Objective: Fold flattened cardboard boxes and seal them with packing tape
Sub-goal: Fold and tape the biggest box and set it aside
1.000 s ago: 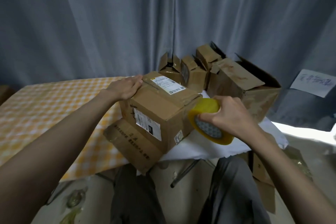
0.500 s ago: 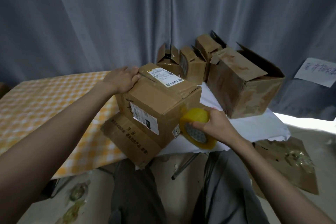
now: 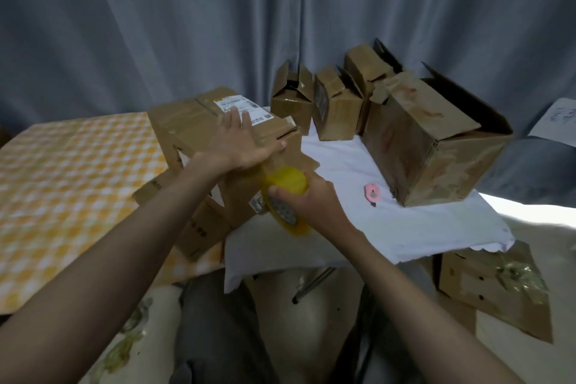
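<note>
At the near edge of the table (image 3: 62, 184), where the yellow-checked cloth meets a white sheet (image 3: 389, 227), a brown cardboard box with a white shipping label (image 3: 199, 121) sits tilted toward the camera, resting partly on a flattened piece of brown cardboard (image 3: 199, 227). Left hand (image 3: 241, 142): fingers straight, palm pressed flat on the top flaps, thumb reaching toward the near right corner; nothing gripped. Right hand (image 3: 307, 199): fingers curled round a yellow roll of clear packing tape (image 3: 285, 196), held just against the box's near side, below the left hand. A strip seems to run from the roll up onto the box under the left palm, though the blur makes this uncertain. Judged step: taping the closed flaps, with the tape being carried over the edge and down the side. Next move likely calls for pulling the roll further down while the left palm holds the flaps shut and smooths the strip, then cutting it; a small pink cutter (image 3: 372, 194) lies on the white sheet just right of the right hand, within reach. Risk: flaps springing open if palm pressure is released early. Several other brown cardboard boxes with open flaps (image 3: 420, 140) stand at the back right, well apart from the work.
</note>
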`<state>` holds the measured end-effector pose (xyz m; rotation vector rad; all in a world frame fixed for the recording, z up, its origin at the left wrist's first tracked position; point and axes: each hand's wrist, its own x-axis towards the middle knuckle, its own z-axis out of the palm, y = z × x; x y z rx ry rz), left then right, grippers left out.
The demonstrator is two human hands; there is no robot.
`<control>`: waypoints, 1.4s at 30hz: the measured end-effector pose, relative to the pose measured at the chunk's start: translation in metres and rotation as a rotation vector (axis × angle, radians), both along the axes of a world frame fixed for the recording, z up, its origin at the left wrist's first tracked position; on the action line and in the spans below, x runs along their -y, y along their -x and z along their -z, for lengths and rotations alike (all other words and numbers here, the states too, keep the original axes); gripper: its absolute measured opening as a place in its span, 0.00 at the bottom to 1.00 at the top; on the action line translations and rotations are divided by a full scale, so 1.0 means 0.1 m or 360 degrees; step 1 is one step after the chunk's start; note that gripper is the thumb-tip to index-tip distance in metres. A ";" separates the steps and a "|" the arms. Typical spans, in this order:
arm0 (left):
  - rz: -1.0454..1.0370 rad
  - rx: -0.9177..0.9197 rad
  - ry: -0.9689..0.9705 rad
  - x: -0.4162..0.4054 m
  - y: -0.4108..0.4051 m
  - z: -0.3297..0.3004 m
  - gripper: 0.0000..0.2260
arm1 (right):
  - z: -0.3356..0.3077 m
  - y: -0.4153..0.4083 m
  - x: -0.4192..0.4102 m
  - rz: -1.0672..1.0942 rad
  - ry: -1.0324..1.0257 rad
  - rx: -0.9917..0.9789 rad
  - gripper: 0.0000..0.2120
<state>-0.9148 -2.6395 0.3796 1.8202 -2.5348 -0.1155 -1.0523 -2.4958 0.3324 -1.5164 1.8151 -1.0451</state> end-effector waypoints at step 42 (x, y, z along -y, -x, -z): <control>0.0336 -0.1051 0.0511 -0.69 -0.42 -0.07 0.12 | -0.37 0.64 0.78 -0.0980 0.0593 -0.0131 0.10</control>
